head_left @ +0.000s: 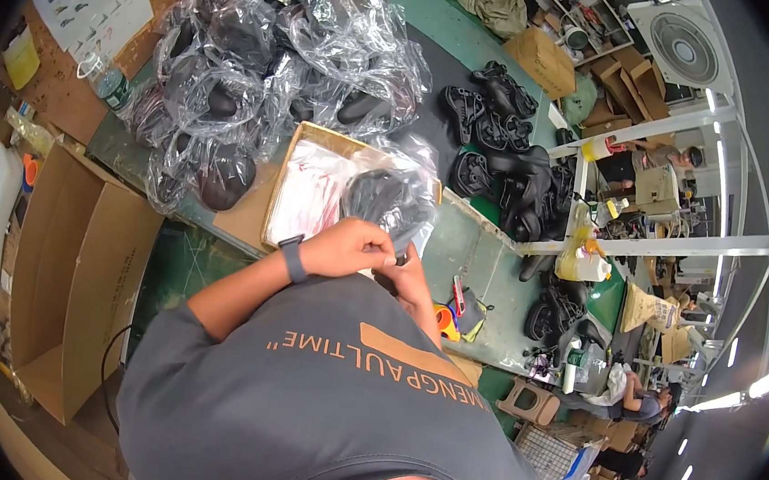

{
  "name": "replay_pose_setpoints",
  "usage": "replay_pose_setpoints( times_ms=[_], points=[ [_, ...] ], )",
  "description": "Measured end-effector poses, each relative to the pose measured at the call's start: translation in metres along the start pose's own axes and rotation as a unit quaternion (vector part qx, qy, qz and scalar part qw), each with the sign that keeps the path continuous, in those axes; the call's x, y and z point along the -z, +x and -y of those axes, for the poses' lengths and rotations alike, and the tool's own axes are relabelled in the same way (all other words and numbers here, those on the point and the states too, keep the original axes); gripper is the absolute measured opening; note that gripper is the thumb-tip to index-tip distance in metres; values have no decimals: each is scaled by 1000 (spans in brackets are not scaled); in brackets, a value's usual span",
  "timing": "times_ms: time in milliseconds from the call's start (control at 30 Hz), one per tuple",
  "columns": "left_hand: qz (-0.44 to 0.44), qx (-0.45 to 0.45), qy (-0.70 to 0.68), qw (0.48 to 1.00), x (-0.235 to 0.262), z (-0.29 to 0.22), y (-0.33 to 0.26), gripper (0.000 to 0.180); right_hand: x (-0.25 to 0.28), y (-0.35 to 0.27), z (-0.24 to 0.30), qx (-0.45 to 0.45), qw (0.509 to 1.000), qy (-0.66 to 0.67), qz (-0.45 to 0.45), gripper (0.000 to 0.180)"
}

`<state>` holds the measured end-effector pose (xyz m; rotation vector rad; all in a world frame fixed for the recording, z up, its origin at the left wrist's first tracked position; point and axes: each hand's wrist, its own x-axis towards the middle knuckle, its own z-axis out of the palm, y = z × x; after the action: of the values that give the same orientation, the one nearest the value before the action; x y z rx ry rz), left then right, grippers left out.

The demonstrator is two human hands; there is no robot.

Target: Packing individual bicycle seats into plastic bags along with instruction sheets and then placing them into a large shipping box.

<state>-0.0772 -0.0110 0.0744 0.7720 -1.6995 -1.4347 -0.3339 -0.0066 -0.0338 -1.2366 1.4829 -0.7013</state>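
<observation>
A black bicycle saddle in a clear plastic bag (388,202) lies over the right part of a shallow cardboard box (272,195), near my chest. My left hand (347,248), with a dark watch on its wrist, has its fingers curled in a pinch at the bag's near end. Just right of it, my right hand (411,283) is closed at the same end, its fingers partly hidden. Flat plastic bags with red print (308,192) fill the box's left part.
A heap of bagged saddles (263,56) covers the bench's far left. Bare black saddles (496,113) are piled to the right. An orange tape dispenser (447,322) and a red utility knife (458,294) lie right of me. A large open carton (79,277) stands left.
</observation>
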Motion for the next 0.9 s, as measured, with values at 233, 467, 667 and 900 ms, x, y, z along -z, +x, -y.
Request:
replay_pose_setpoints(
  times_ms=[233,467,667,900],
  points=[
    [-130,179,-175,960,27,41,-29,44,8,-12,84,-50,925,352,135,50],
    [-214,82,-352,907,5,2,-3,70,-18,-32,119,230,966,41,114,65],
    [-211,57,-462,860,188,-29,38,35,7,-21,97,118,975,176,66,50],
    [-515,-76,-393,758,337,-34,73,29,15,-28,56,66,967,238,57,69]
  ],
)
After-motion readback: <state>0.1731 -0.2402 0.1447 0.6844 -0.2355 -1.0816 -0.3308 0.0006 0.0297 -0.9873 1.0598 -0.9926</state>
